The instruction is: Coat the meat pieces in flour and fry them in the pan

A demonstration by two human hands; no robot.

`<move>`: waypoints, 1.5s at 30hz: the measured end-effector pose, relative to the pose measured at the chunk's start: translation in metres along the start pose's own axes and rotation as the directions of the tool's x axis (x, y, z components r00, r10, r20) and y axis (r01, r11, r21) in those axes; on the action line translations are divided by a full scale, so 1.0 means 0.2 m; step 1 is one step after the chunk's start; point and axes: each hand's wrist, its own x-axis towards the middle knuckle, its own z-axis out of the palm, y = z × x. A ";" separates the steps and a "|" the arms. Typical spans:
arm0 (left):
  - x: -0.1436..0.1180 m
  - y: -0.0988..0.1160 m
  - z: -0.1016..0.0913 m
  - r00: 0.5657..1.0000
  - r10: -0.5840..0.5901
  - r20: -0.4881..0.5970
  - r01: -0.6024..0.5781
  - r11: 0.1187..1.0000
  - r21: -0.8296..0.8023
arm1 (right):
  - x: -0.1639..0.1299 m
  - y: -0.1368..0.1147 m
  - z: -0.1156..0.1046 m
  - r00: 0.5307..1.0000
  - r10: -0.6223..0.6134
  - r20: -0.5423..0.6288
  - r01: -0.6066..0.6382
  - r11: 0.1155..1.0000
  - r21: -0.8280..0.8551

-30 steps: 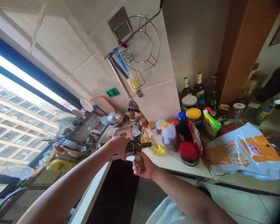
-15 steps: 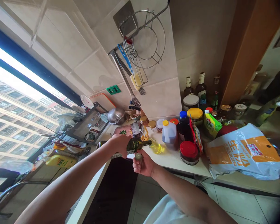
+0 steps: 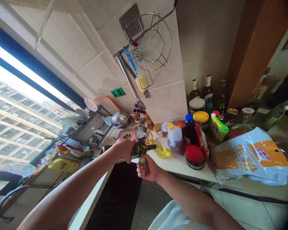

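My left hand [image 3: 123, 148] grips a dark green glass bottle [image 3: 140, 149] tipped on its side, neck pointing right. Its mouth rests over a small clear glass [image 3: 161, 151] holding yellow liquid on the white counter [image 3: 177, 164]. My right hand [image 3: 148, 169] is just below the bottle, closed on the bottle's small round cap [image 3: 142, 160].
Jars and bottles crowd the counter's back: a jug with a yellow cap [image 3: 174, 138], a red-lidded jar [image 3: 194, 156], a yellow-lidded jar [image 3: 201, 119]. A large white and orange bag [image 3: 252, 156] lies at right. A cutting board with chopped food [image 3: 128, 134], a steel bowl [image 3: 120, 119] and a dish rack [image 3: 93, 127] stand behind.
Both hands and the tipped bottle hold almost the same pose; only the view has shifted slightly.
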 end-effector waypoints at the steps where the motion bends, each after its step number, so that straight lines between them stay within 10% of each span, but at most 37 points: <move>1: 0.00 0.00 0.00 1.000 -0.002 0.002 0.002 1.000 -0.001 | 0.00 0.00 0.00 1.000 0.000 -0.001 0.000 1.000 0.001; 45: 0.03 0.00 0.05 0.999 0.005 -0.045 -0.005 1.000 -0.006 | 0.00 -0.01 -0.01 1.000 -0.009 0.006 0.009 1.000 -0.003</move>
